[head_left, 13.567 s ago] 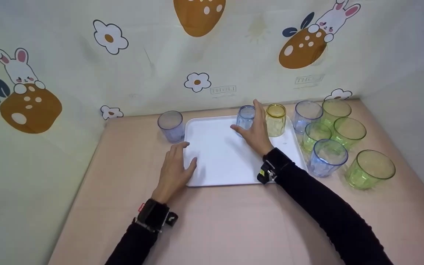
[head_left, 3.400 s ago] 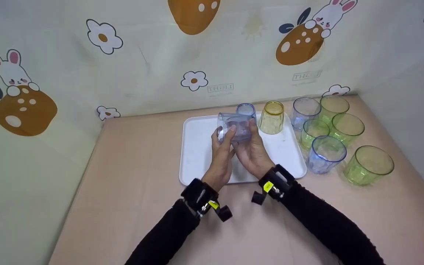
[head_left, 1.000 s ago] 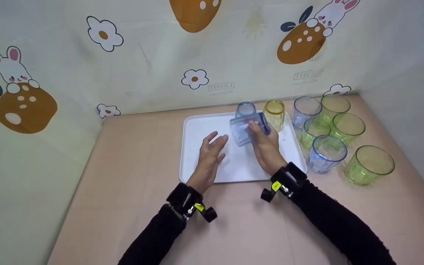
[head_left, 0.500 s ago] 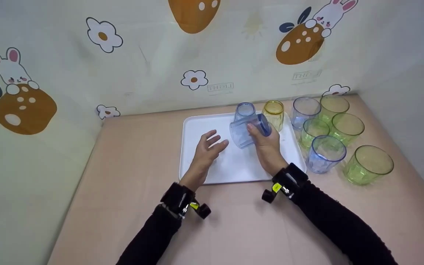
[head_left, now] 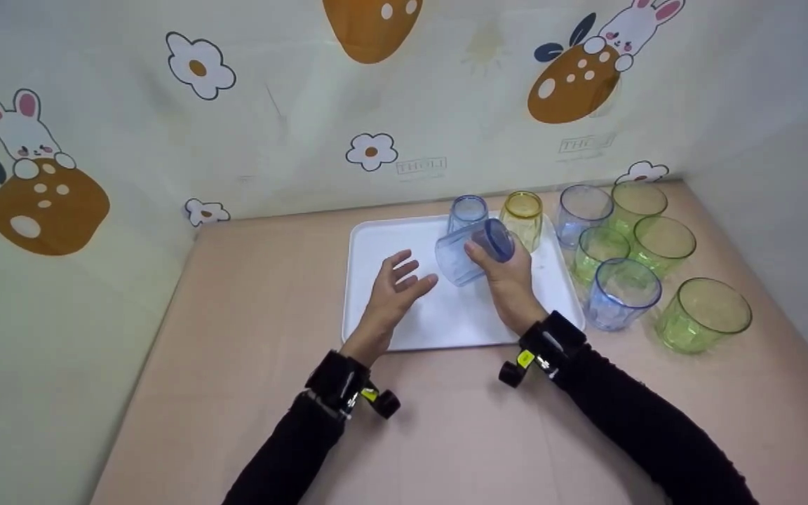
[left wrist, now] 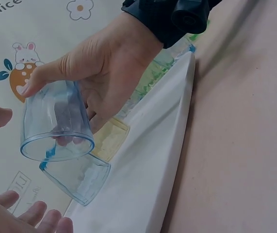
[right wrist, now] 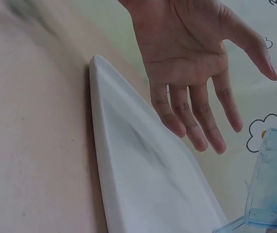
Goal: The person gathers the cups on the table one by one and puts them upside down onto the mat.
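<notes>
My right hand (head_left: 513,287) grips a clear blue glass tumbler (head_left: 456,256) above the white tray (head_left: 365,330). The tumbler is tilted, its wide end to the lower left and its darker blue end near the fingers. In the left wrist view, the rim of this tumbler (left wrist: 56,145) faces the camera. My left hand (head_left: 386,301) is just left of it with fingers spread, holding nothing and apart from the glass. A smaller-looking blue tumbler (head_left: 468,208) and a yellow tumbler (head_left: 522,221) stand upside down at the tray's back; the held glass partly hides the blue one.
Right of the tray, several tumblers stand mouth up, among them a blue one (head_left: 623,294) and a green one (head_left: 704,315). The pinkish table (head_left: 264,337) ends at a patterned wall sheet (head_left: 292,112) behind.
The tumbler left of the tray is gone from its spot. Both hands held a glass earlier; the left has let go and drawn back. In the right hand, the glass has turned slightly.
</notes>
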The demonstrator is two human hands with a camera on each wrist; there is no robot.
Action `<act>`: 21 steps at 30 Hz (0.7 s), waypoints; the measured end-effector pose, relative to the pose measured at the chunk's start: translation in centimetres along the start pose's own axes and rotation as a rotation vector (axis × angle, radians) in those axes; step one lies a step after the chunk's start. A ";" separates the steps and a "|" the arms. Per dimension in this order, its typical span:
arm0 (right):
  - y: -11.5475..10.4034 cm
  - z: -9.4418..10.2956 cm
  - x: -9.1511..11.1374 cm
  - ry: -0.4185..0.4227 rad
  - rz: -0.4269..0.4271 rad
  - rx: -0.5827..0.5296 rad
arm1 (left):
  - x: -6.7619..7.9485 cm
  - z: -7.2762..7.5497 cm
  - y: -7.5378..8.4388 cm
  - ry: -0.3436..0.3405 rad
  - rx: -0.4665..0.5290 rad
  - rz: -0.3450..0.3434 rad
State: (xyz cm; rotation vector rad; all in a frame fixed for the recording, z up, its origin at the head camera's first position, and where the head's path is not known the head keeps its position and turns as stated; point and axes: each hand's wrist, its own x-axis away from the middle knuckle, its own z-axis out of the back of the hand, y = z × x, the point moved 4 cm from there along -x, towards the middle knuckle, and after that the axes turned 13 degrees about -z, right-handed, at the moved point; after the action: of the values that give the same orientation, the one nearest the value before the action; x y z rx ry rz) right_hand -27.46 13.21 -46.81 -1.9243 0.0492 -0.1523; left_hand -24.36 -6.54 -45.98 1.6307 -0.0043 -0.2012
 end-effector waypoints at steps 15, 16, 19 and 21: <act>-0.3 -1.9 -0.5 -0.045 0.126 0.259 | 0.6 0.3 0.1 -0.077 -0.107 0.015; -0.3 -2.0 -0.5 -0.056 0.132 0.267 | 0.7 0.3 0.1 -0.085 -0.120 0.022; -0.3 -2.5 -0.7 -0.088 0.146 0.297 | 0.9 0.2 0.1 -0.109 -0.163 0.047; -0.3 -2.8 -0.9 -0.109 0.155 0.324 | 1.0 0.2 0.0 -0.125 -0.193 0.072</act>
State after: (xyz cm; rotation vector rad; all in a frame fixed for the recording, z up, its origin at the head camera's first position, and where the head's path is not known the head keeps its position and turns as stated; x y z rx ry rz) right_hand -28.75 10.83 -45.64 -1.5948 0.0948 0.0472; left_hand -23.36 -6.87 -46.17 1.4209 -0.1352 -0.2402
